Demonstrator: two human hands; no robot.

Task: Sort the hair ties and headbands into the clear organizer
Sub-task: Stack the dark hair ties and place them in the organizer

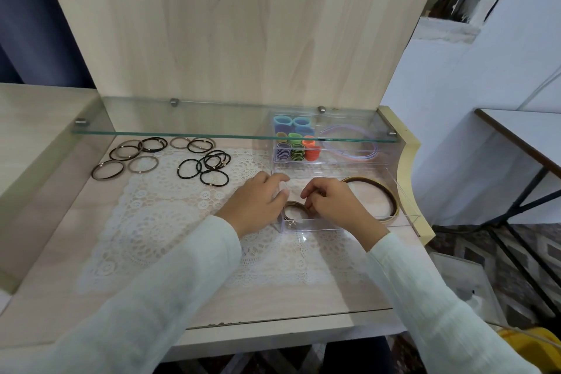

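1. My left hand [258, 199] has its grip curled against the left wall of the clear organizer [306, 225]. I cannot tell whether it holds that wall or only rests there. My right hand [332, 202] has its grip curled down onto the brown hair ties [294, 206], a stacked ring lying in the front-left compartment.
2. If I let go unevenly, I judge that the springy stack could fan open and flip a tie over the low wall.
3. The organizer looks light and sits partly on the lace mat [158, 222]. A downward push from either hand could slide it and bunch the lace.
4. The brown headbands [375, 188] lie in the compartment just beside my right wrist, and a careless lift could catch them and drag them out.
5. The black hair ties [209, 167] and the loose brown ties [133, 155] wait on the surface [273, 297], some beneath the glass shelf [182, 133]. Reaching for them risks knocking my knuckles on its edge.
6. The black ones overlap, so pulling one may tug its neighbours along.
7. The coloured ties [296, 146] and lilac headbands [349, 147] sit in the rear compartments, and a misjudged drop there would mix the sorts.
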